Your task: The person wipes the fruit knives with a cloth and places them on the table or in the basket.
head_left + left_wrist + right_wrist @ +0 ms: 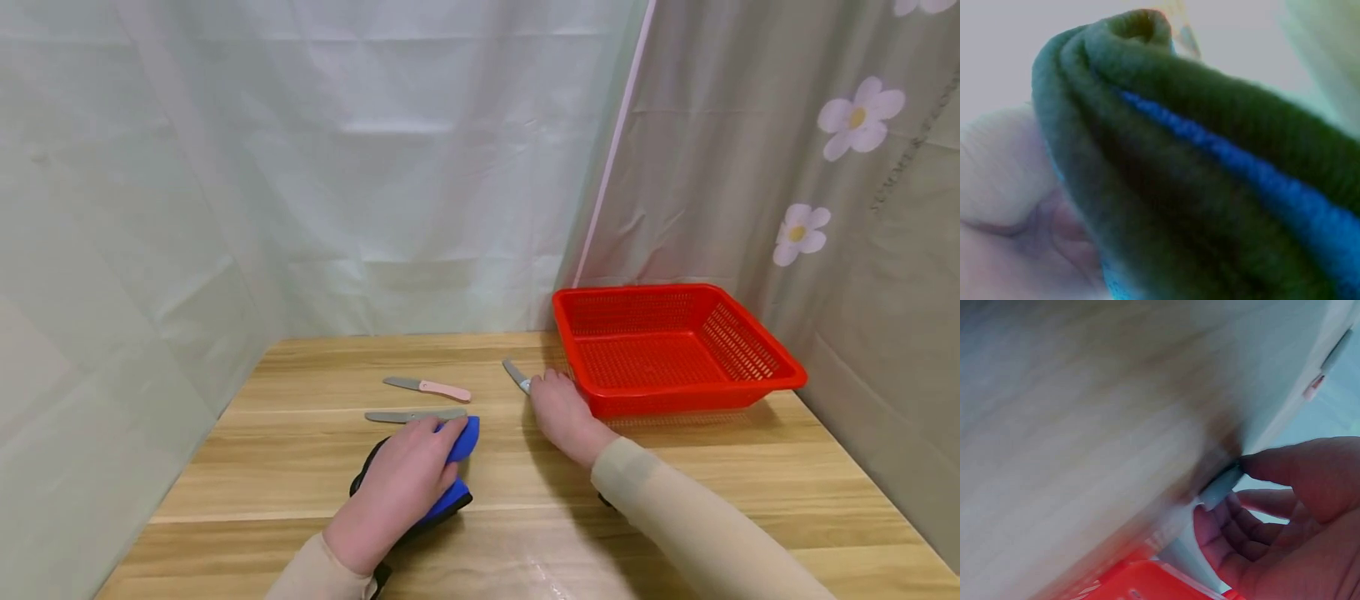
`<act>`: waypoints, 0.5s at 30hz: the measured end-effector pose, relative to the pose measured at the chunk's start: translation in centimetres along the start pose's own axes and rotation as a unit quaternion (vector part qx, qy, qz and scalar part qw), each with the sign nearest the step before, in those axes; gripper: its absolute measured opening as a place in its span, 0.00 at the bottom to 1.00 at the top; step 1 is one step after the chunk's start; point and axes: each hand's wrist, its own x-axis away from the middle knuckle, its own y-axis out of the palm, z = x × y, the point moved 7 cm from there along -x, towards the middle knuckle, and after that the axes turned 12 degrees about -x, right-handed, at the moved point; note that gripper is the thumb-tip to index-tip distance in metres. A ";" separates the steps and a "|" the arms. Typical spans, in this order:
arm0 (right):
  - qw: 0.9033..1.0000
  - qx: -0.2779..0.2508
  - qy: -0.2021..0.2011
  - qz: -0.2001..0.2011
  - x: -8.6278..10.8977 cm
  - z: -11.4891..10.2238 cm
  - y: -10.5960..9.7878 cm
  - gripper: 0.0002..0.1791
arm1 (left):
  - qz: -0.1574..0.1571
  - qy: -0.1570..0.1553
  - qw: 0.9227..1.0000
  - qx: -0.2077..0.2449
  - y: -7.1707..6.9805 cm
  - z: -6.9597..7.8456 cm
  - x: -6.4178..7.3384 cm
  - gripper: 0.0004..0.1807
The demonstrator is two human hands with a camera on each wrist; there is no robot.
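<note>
My left hand (pixel 405 471) grips a bunched blue cloth (pixel 452 497) with a black edge, low over the table. In the left wrist view the cloth's dark folds (pixel 1147 169) fill much of the picture. My right hand (pixel 566 419) pinches a small knife (pixel 515 374) by its pale handle between thumb and fingers, close to the table beside the red basket. Its grey blade points away to the left. Just beyond the cloth lies a grey knife (pixel 393 416), its right end by my left fingers. Farther back is a pink-handled knife (pixel 444 390).
A red plastic basket (pixel 600 401) with slotted walls stands at the back right of the wooden table (pixel 300 467); no contents show inside. Pale curtains (pixel 420 167) hang behind and at both sides of the table.
</note>
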 end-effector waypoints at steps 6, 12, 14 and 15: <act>0.999 -0.016 -0.013 0.026 1.0 -0.5 -0.9 0.07 | 0.024 0.005 1.000 -0.004 -1.3 0.3 -0.7 0.26; 0.992 -0.107 -0.042 0.061 2.6 -0.9 -2.6 0.10 | 0.058 0.005 0.998 -0.007 -2.6 0.3 -1.5 0.27; 0.990 -0.120 -0.051 0.061 3.1 -1.0 -3.0 0.10 | 0.071 0.006 0.997 -0.007 -3.1 0.3 -1.7 0.27; 0.989 -0.128 -0.051 0.057 3.3 -1.1 -3.2 0.10 | 0.076 0.009 0.997 -0.007 -3.3 0.3 -1.8 0.27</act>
